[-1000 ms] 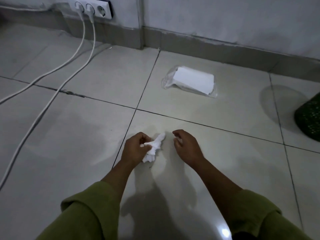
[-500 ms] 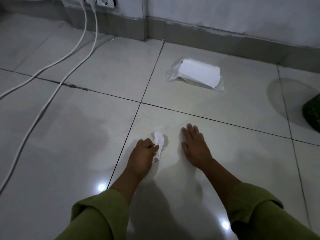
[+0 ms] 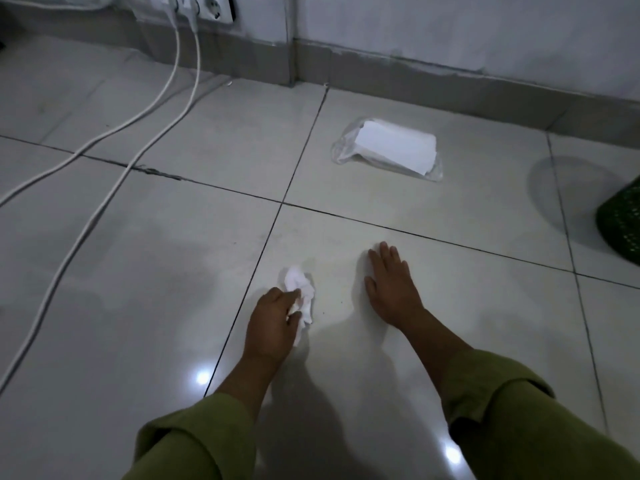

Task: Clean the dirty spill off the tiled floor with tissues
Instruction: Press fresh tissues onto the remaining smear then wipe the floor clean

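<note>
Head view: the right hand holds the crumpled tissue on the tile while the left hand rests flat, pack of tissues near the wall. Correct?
Not quite. The head view shows the crumpled tissue in the left hand; the right hand rests flat on the tile. The pack of tissues does lie near the wall.

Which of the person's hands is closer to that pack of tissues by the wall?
Right. The right hand lies flat on the tile below the tissue pack; the left hand, clutching a crumpled tissue, sits farther back and leftward.
</note>
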A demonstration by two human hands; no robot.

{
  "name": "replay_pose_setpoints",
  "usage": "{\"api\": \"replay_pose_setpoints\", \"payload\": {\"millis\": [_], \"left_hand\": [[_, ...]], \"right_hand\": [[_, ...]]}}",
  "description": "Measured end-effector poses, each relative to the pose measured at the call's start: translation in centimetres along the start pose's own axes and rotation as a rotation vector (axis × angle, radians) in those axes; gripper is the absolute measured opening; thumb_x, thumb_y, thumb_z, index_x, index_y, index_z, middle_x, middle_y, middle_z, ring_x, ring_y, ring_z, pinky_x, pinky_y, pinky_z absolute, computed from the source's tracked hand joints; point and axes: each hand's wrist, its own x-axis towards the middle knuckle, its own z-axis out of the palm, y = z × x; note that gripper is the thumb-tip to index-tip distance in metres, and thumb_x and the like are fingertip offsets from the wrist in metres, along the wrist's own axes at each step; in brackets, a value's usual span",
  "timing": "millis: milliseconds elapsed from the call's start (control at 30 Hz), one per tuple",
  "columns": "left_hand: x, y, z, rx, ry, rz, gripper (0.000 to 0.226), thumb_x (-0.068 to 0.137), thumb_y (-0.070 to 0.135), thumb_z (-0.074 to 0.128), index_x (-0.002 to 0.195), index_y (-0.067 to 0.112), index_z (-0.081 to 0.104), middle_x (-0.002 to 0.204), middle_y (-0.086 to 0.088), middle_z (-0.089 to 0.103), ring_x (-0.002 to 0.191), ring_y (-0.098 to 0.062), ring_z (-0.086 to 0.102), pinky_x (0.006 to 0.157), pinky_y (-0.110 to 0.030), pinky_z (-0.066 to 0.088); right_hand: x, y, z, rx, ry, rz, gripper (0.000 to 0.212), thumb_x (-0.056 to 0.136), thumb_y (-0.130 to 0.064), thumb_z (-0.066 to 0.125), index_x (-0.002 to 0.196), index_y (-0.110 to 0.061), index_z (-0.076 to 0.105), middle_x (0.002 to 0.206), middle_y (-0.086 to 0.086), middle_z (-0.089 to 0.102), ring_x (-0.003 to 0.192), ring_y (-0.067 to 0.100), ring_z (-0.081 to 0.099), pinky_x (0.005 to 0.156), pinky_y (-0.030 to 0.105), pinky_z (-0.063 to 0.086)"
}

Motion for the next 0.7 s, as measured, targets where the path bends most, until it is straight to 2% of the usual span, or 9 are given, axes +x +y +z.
{"api": "replay_pose_setpoints", "payload": {"millis": [167,233,300,367,433,467,567,633,700], "left_hand": [[-0.5,1.8,2.2,0.074,-0.109,0.054,0.033,0.077,0.015,0.056,0.106,0.007,0.069,0.083,-0.016,0.067,0.074,-0.035,0.061,0.064,-0.039,0.054],[0.0,2.3,2.6,0.121,-0.122,0.069,0.031,0.081,0.018,0.049,0.101,0.007,0.071,0.078,-0.015,0.067,0.07,-0.034,0.061,0.058,-0.038,0.055],[0.5,2.8,3.2,0.123,-0.096,0.128,0.039,0.084,0.026,0.039,0.095,0.007,0.072,0.073,-0.013,0.066,0.068,-0.033,0.06,0.055,-0.033,0.054],[1.2,4.3,3.7,0.093,-0.101,0.144,0.041,0.086,0.029,0.036,0.091,0.008,0.071,0.076,-0.012,0.064,0.076,-0.03,0.057,0.06,-0.033,0.052],[1.8,5.4,4.3,0.068,-0.125,0.086,0.029,0.092,0.025,0.042,0.081,0.012,0.066,0.082,-0.011,0.059,0.084,-0.029,0.053,0.07,-0.035,0.048],[2.1,5.4,4.6,0.044,-0.119,0.104,0.025,0.091,0.022,0.046,0.078,0.015,0.065,0.079,-0.009,0.058,0.081,-0.03,0.054,0.067,-0.033,0.049],[2.4,3.7,4.7,0.186,-0.207,0.324,0.029,0.084,0.024,0.044,0.091,0.017,0.071,0.076,-0.003,0.063,0.073,-0.022,0.052,0.052,-0.023,0.048],[2.7,2.4,4.4,0.263,-0.264,0.422,0.033,0.079,0.024,0.044,0.097,0.019,0.071,0.081,-0.003,0.064,0.076,-0.018,0.045,0.054,-0.022,0.042],[2.9,2.1,3.7,0.304,-0.288,0.436,0.036,0.077,0.025,0.044,0.099,0.02,0.071,0.08,-0.004,0.063,0.075,-0.019,0.047,0.054,-0.023,0.04]], "right_hand": [[-0.1,1.3,0.5,-0.033,0.01,0.022,0.055,0.1,-0.029,0.03,0.148,-0.011,0.01,0.158,0.013,-0.004,0.145,0.027,-0.005,0.118,0.043,0.002],[-0.2,1.9,0.8,-0.008,0.027,0.035,0.055,0.1,-0.03,0.03,0.148,-0.011,0.01,0.158,0.013,-0.003,0.145,0.027,-0.005,0.118,0.042,0.002],[-0.3,2.5,1.1,0.017,0.045,0.032,0.055,0.1,-0.03,0.03,0.148,-0.01,0.01,0.158,0.012,-0.003,0.145,0.025,-0.005,0.118,0.039,0.0],[-0.3,2.9,1.3,0.034,0.06,0.02,0.056,0.1,-0.03,0.031,0.148,-0.01,0.01,0.158,0.011,-0.003,0.145,0.023,-0.005,0.117,0.036,-0.002],[-0.2,3.1,1.5,0.04,0.07,0.011,0.056,0.1,-0.031,0.03,0.148,-0.011,0.009,0.158,0.011,-0.003,0.145,0.022,-0.006,0.116,0.033,-0.004],[-0.2,3.2,1.5,0.043,0.074,0.007,0.056,0.1,-0.031,0.03,0.148,-0.011,0.008,0.158,0.01,-0.004,0.145,0.022,-0.006,0.116,0.032,-0.005],[-0.3,3.7,1.5,0.047,0.066,-0.014,0.056,0.1,-0.032,0.03,0.148,-0.011,0.009,0.158,0.01,-0.003,0.145,0.022,-0.006,0.115,0.031,-0.006],[-0.3,3.8,1.3,0.038,0.055,-0.024,0.056,0.1,-0.031,0.031,0.148,-0.011,0.009,0.158,0.011,-0.004,0.145,0.023,-0.006,0.116,0.032,-0.004],[-0.2,3.7,1.2,0.028,0.042,-0.015,0.057,0.1,-0.032,0.031,0.148,-0.01,0.009,0.157,0.012,-0.004,0.145,0.023,-0.006,0.117,0.034,-0.003]]}}
